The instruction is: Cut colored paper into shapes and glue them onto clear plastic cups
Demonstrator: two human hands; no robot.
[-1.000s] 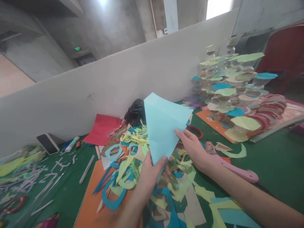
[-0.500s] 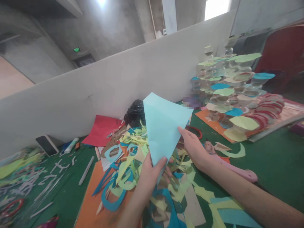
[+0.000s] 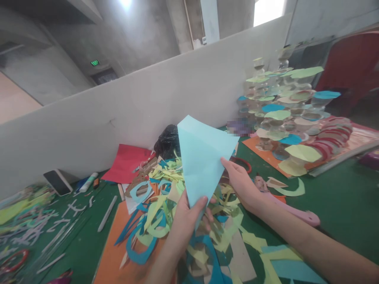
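Note:
I hold a folded light blue paper (image 3: pixel 201 157) upright above a heap of coloured paper scraps (image 3: pixel 166 189). My left hand (image 3: pixel 189 219) pinches its lower tip, thumb on the front. My right hand (image 3: pixel 241 183) grips its right edge between fingers and thumb. The paper forms a pointed, kite-like shape with a crease down its left part.
Green table cover (image 3: pixel 340 197). Pink scissors (image 3: pixel 284 203) lie right of my right hand. Stacked glass cups topped with paper discs (image 3: pixel 284 114) stand at the back right. Red sheet (image 3: pixel 127 159), black bag (image 3: pixel 168 140), phone (image 3: pixel 57 182), glue stick (image 3: pixel 89 181) near the white partition (image 3: pixel 133 106).
My right hand has slid slightly up along the paper's right edge. The paper and left hand stay almost where they were.

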